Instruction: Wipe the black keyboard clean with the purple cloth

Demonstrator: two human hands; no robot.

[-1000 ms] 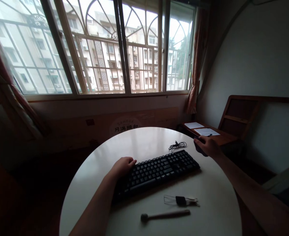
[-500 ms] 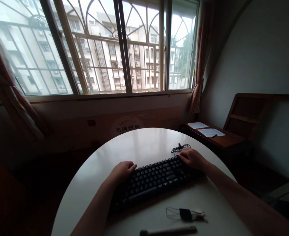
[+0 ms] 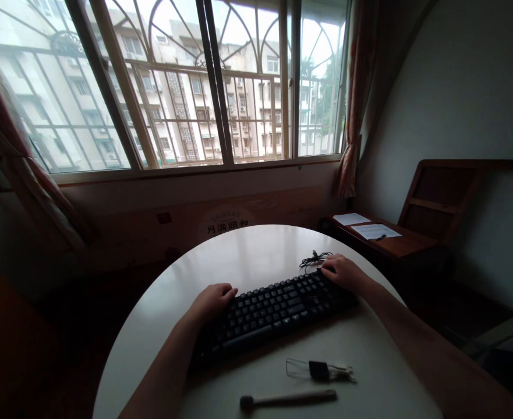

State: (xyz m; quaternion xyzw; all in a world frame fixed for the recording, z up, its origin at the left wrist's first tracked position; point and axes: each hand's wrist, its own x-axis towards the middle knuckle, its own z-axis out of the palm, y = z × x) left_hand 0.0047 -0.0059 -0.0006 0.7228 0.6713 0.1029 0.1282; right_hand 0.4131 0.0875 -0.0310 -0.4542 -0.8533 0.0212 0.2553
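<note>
A black keyboard point(image 3: 278, 311) lies across the middle of a round white table point(image 3: 256, 256). My left hand point(image 3: 212, 301) grips its left end with curled fingers. My right hand point(image 3: 342, 272) is closed over its far right corner, next to the keyboard's coiled black cable point(image 3: 315, 258). Both forearms reach in from the bottom of the view.
Nearer me on the table lie a small wire key puller point(image 3: 319, 370) and a thin brush point(image 3: 289, 400). A low wooden side table point(image 3: 396, 244) with papers point(image 3: 374, 231) and a pen stands at the right, by the wall. Barred windows point(image 3: 204, 87) fill the back.
My right hand came in from beyond the table's right edge and settled on the keyboard's right corner. My left hand stayed on the left end. The view shifted slightly.
</note>
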